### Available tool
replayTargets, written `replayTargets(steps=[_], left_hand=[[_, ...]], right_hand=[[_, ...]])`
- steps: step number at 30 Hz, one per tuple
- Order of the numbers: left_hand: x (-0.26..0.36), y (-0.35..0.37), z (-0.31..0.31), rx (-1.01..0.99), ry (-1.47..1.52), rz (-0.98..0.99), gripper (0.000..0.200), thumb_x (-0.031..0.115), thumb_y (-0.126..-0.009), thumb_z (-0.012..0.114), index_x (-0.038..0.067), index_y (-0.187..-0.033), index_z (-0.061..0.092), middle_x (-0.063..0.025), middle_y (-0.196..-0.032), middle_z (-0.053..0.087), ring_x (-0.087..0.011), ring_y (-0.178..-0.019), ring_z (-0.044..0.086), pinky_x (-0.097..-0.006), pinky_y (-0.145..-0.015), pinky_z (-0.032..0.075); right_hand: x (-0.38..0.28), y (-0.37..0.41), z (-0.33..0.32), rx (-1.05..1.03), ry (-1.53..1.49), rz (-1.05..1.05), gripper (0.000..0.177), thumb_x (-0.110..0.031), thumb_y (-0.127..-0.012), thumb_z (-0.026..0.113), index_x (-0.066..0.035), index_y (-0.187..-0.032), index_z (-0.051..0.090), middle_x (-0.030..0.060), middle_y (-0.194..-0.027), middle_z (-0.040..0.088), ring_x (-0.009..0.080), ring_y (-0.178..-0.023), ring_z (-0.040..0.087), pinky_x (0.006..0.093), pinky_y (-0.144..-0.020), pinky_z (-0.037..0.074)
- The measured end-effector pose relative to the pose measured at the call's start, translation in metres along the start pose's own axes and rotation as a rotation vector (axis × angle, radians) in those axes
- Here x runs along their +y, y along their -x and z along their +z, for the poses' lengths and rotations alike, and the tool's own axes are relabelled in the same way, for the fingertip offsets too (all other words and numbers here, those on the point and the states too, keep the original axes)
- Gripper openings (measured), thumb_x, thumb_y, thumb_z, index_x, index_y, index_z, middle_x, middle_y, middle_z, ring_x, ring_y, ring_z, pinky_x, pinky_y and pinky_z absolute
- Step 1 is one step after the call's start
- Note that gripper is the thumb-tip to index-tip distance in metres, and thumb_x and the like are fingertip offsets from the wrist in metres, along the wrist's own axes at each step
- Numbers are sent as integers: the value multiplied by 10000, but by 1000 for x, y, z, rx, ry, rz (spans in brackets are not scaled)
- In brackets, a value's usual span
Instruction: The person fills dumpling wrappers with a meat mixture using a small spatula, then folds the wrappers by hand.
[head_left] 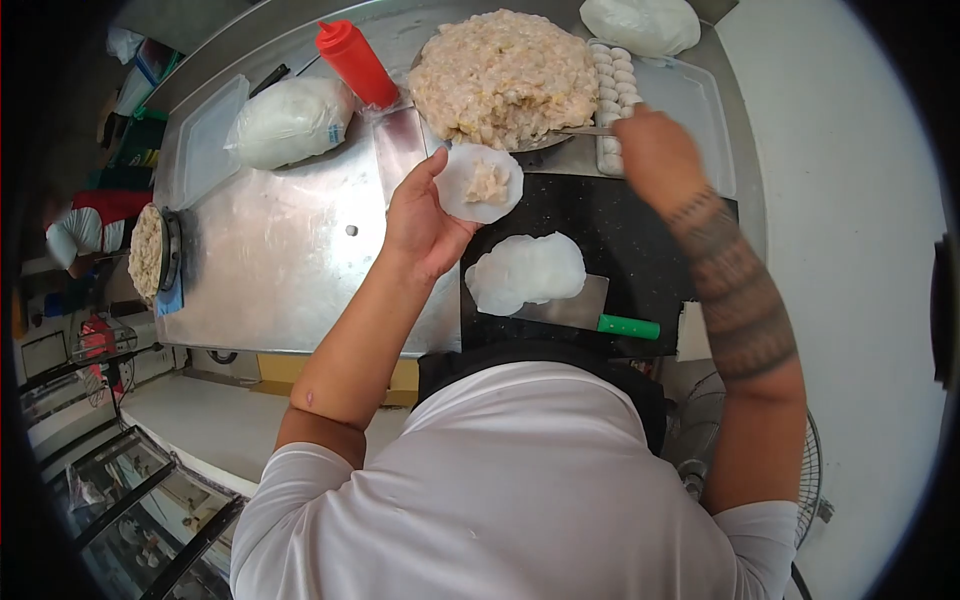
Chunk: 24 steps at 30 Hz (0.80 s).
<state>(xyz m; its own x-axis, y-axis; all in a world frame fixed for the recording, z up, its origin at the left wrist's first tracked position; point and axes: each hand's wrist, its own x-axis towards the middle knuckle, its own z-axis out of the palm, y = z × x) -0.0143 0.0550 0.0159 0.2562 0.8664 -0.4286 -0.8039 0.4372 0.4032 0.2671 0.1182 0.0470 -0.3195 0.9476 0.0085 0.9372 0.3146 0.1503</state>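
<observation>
1. the step in hand looks like filling: one round wrapper (458, 197) carries a small dab of filling (487, 182) at its middle. it is held up off the worktop (290, 260), over the middle, towards the far edge.
2. the left hand (425, 215) is open and cupped, palm up. the wrapper lies flat across its fingers, with the thumb by the wrapper's near rim.
3. the right hand (652, 150) is closed around the handle of a thin metal spatula (585, 131). its tip lies at the near side of the heap of filling (500, 75), which sits in a bowl at the far edge.
4. as i judge it, the next move calls for holding the wrapper level so the dab does not slide. it also calls for either another small scoop or a freed right hand to pinch the rim shut.
5. spare wrappers (525, 270) lie stacked on a green-handled scraper (628, 326) on the black board (620, 240) at the near edge. finished balls (612, 100) line a tray at the far right corner.
</observation>
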Motion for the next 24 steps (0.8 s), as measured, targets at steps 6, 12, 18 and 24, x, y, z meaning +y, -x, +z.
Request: replayTargets(steps=[6,12,18,24], left_hand=[[10,25,14,-109,70,35,573,318,-1079,449,-95,-1474,406,-258,-1481,525,-391,-1388,520,-532,-1197,394],[7,47,27,-313,-35,-29,558,331,-1076,486,-59,-1472,432,-217,-1432,581,-343,-1346,573,-500,-1174,436],[0,69,39,-431,-370,64,716,485,-1078,489,-73,-1512,378,-224,-1472,544,-302,-1385,545,-450,-1183,434],[-2,76,48,-403,-157,-90,666,379,-1021,655,-36,-1488,423,-204,-1461,568,-325,-1347,582,-494,-1142,481]], right_hand=[[-73,32,-9,598,-385,-193,148,-145,-875,685,-83,-980,769,122,-1146,687,317,-1135,642,475,-990,489],[-91,63,-32,762,-616,-472,143,-186,-917,729,-96,-1029,740,104,-1202,683,314,-1091,614,464,-986,460],[-84,84,-59,799,-1015,-321,172,-157,-868,790,-80,-1005,720,105,-1252,683,314,-1117,619,447,-974,479],[-83,101,-60,792,-734,-388,145,-193,-848,817,-97,-925,739,112,-1308,668,322,-1189,597,444,-1007,460]])
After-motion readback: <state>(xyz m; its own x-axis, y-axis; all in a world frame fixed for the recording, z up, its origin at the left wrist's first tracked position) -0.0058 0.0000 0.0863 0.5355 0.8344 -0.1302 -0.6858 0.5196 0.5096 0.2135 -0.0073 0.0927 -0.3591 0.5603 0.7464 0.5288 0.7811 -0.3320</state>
